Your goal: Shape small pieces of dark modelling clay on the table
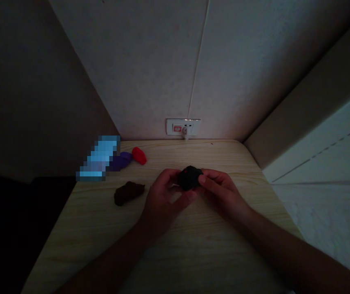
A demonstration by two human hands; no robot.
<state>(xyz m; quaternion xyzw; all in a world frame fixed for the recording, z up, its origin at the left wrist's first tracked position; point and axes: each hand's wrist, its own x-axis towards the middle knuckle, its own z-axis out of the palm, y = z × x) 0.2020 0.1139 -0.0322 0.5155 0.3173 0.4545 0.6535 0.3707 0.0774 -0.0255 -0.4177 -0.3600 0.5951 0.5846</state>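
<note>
Between my two hands, above the middle of the wooden table, is a black lump (189,179) that looks like modelling clay. My left hand (165,196) curls round its left side, the thumb below it. On the right side, my right hand (220,188) grips the lump with the thumb pressed on its surface. A brown lump (128,193) of similar stuff lies on the table left of my left hand. Farther back are a red lump (139,155) and a purple lump (121,161), close together. The dim light hides the fine detail of the black lump.
The pale wood-grain table (193,261) meets a wall at the back. A wall socket (183,127) with a plug in it sits just above the table edge. A blurred-out bright slab (99,159) stands at the back left, beside the purple lump. White furniture (324,143) rises on the right.
</note>
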